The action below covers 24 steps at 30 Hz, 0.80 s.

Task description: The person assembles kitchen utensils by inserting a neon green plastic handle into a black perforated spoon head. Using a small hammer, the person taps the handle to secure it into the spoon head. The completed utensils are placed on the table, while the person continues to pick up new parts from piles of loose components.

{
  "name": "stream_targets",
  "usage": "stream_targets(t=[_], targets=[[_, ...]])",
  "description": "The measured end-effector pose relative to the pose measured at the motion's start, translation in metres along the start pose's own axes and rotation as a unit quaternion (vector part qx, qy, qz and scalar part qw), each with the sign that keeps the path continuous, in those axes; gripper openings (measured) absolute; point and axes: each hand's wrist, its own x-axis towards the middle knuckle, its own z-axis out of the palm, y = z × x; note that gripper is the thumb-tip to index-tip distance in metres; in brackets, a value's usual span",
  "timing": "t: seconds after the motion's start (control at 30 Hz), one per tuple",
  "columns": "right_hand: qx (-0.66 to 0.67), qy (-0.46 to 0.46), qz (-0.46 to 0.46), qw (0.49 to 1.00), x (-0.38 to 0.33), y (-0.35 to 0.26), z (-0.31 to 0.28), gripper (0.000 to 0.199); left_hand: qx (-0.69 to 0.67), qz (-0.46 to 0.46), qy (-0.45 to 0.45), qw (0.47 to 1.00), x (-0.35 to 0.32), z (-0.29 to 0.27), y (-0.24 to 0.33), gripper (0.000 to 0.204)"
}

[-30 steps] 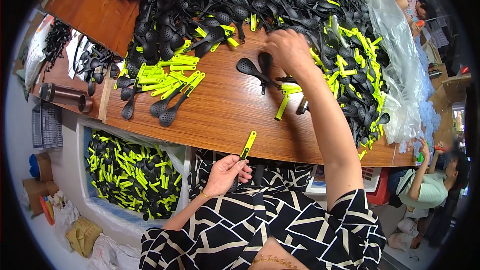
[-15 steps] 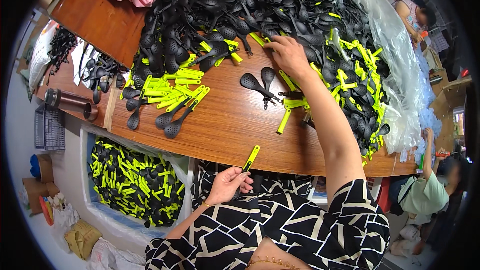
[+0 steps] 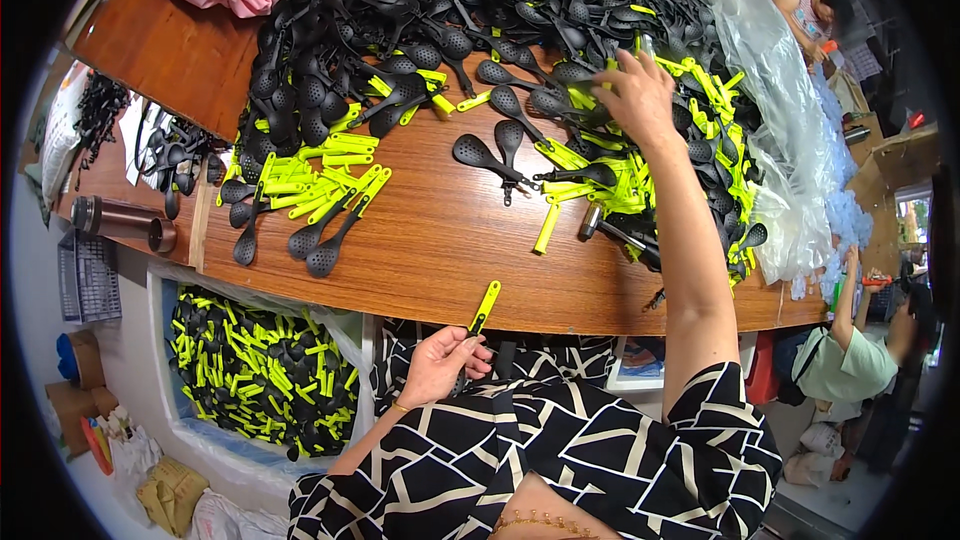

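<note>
My left hand [image 3: 440, 365] is closed near the table's front edge, gripping a kitchen spoon by its lower part. Its lime-green handle [image 3: 487, 302] points up from the fingers; my hand hides the head. Farther out, my right hand [image 3: 640, 100] reaches over the right part of a heap with its fingers apart, and nothing shows in them. Beneath it lie loose lime-green handles [image 3: 628, 185] and black slotted spoons [image 3: 507, 100]. Two black spoon heads [image 3: 478, 151] rest on the wood left of that arm. A metal-and-black tool [image 3: 592, 221] lies partly under the handles.
A big heap of black spoons [image 3: 420, 0] covers the table's far side. Finished-looking spoons and green handles [image 3: 310, 180] lie at left. Below stands a lined bin [image 3: 160, 360] full of green-handled utensils. Clear plastic sheeting [image 3: 790, 140] borders the right; co-workers sit beyond. A copper flask [image 3: 110, 218] lies left.
My right hand has moved right across the heap. More black slotted spoons and green handles now lie spread in front of the heap. My left hand still holds the spoon; the whole view has shifted slightly.
</note>
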Motion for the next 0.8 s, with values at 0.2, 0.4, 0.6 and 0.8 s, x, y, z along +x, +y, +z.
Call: stream_targets(t=[0.2, 0.4, 0.6, 0.8], targets=[[0.155, -0.077, -0.147, 0.974, 0.026, -0.116, 0.042, 0.028, -0.01, -0.007, 0.007, 1.0, -0.004, 0.002, 0.006, 0.021], [0.111, -0.098, -0.149, 0.978, -0.001, -0.128, 0.052, 0.016, -0.018, 0.006, 0.002, 1.0, -0.002, 0.003, 0.005, 0.021], [0.405, -0.054, 0.096, 0.908, -0.041, -0.11, -0.013, 0.026, -0.025, -0.001, 0.013, 1.0, -0.003, 0.006, 0.006, 0.021], [0.736, -0.209, 0.278, 0.581, -0.099, -0.144, -0.073, 0.052, -0.036, 0.011, 0.028, 0.999, -0.007, 0.014, 0.007, 0.023]])
